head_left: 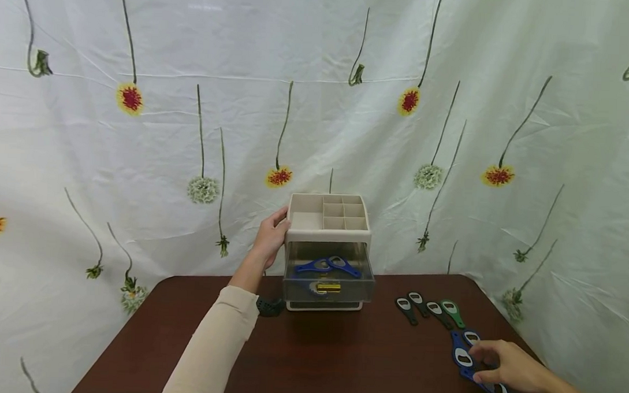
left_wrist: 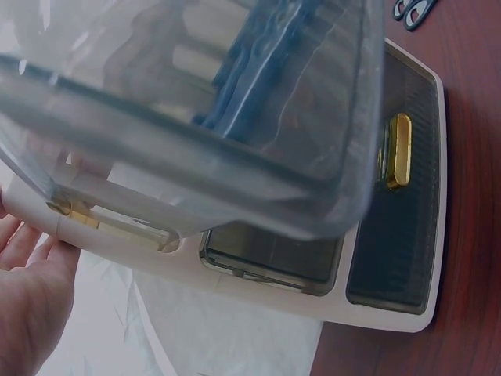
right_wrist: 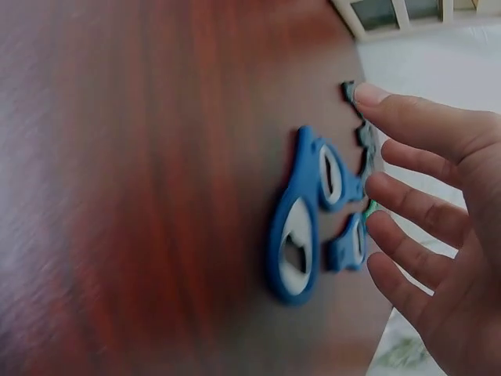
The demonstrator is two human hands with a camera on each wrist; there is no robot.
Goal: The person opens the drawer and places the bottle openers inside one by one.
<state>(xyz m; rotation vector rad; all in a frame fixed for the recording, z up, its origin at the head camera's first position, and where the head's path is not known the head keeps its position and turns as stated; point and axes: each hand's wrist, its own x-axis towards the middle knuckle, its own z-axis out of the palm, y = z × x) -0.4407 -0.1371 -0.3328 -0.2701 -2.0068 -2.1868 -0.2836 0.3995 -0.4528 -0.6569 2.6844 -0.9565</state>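
Observation:
A cream desktop drawer organizer (head_left: 327, 236) stands on the table with its upper clear drawer (head_left: 298, 289) pulled out. Inside that drawer lie blue bottle openers (head_left: 349, 269). My left hand (head_left: 268, 238) grips the organizer's left side near the top. Over at the right, my right hand (head_left: 514, 365) hovers above blue bottle openers (head_left: 463, 358), its fingers spread and loosely bent. In the right wrist view nothing is between the thumb and fingers, and a blue bottle opener (right_wrist: 274, 262) lies on the table beside the hand.
Dark bottle openers (head_left: 405, 308) and a green bottle opener (head_left: 452, 312) lie beyond the blue ones. A dark object (head_left: 270, 306) sits by the left forearm. A flowered cloth (head_left: 243, 159) hangs behind the brown table (head_left: 340, 359). The organizer's lower drawer (left_wrist: 399, 227) is closed.

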